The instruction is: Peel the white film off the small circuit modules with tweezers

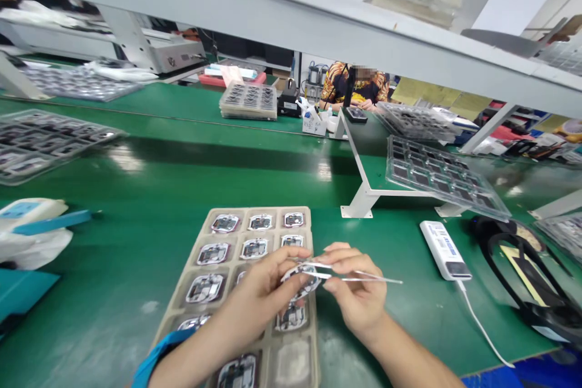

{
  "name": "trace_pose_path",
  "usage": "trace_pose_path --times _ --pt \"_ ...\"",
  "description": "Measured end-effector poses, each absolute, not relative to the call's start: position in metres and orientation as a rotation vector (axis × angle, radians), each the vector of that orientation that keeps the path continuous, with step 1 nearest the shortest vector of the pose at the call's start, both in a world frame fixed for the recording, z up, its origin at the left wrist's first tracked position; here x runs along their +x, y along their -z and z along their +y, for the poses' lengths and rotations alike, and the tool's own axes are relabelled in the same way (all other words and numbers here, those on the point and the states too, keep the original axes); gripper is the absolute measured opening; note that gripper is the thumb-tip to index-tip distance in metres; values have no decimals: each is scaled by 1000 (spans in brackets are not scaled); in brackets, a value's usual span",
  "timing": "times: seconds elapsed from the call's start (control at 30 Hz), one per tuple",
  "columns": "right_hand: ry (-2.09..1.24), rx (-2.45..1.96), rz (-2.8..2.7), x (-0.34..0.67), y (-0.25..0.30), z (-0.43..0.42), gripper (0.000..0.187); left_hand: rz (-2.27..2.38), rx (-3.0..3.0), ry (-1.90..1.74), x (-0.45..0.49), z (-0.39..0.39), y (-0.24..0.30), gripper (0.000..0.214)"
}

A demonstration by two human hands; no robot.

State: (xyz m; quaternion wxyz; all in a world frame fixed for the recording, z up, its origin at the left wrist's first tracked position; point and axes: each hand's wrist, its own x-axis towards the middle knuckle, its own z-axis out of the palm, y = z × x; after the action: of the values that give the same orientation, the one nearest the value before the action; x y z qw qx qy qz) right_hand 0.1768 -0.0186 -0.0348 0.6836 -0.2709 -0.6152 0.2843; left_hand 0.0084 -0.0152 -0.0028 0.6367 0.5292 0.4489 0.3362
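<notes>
**Tweezers right on the oval part!**

From my head camera: my left hand (259, 297) pinches a thin black-and-white oval part (300, 282) above the tray. My right hand (357, 291) closes narrow on slim steel tweezers (368, 277), their tips at that part. Beneath, a molded beige tray (259, 211) of shiny metal-framed modules (213, 253) sits on a smooth green bench mat (136, 206), with a clear ridged plastic tray (495, 209) farther right.
</notes>
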Motion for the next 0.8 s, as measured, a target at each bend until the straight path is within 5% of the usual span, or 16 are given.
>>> trace_pose_path --times 0.3,0.53,0.8 --pt "-521 -650 -1489 174 35 -18 4 1035 1170 -771 11 -20 11 38" --pt "-507 -720 -1421 172 37 -17 11 999 1215 -868 11 -22 18 23" --pt "-796 -794 -1248 173 35 -18 4 1100 979 -871 6 -23 28 34"
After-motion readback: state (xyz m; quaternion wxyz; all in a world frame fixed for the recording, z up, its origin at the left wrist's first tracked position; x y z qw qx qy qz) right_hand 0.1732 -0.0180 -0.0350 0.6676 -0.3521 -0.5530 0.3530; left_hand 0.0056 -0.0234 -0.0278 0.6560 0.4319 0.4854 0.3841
